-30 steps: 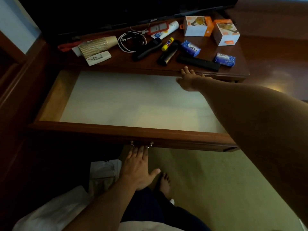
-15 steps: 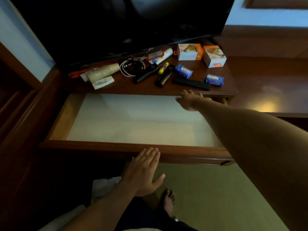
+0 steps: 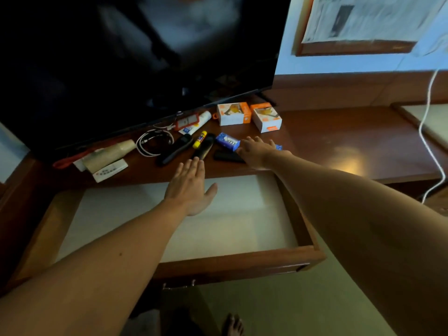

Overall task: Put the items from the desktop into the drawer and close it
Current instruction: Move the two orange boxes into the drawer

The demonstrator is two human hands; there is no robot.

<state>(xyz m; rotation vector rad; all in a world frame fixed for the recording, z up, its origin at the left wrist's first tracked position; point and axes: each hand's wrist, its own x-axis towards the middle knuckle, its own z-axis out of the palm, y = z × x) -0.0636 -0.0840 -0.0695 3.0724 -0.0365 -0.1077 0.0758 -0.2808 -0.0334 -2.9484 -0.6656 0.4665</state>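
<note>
The right hand (image 3: 254, 151), fingers spread and holding nothing, lies over the black remote (image 3: 228, 156) (long axis left-right), nearer than the flat, empty left hand (image 3: 190, 187) above the open drawer (image 3: 300, 229).

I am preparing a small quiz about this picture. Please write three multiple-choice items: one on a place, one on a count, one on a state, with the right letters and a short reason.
1. Where does the glue stick lie?
A. in the drawer
B. on the desktop, between two dark objects
C. on the floor

2. How many orange-and-white boxes stand near the TV?
A. one
B. two
C. four

3. In what state is the drawer?
A. pulled open, with nothing visible inside
B. closed
C. open and full

Answers:
1 B: it lies among the items on the wood top.
2 B: one box and a second box stand side by side.
3 A: only its pale bottom shows.
</note>
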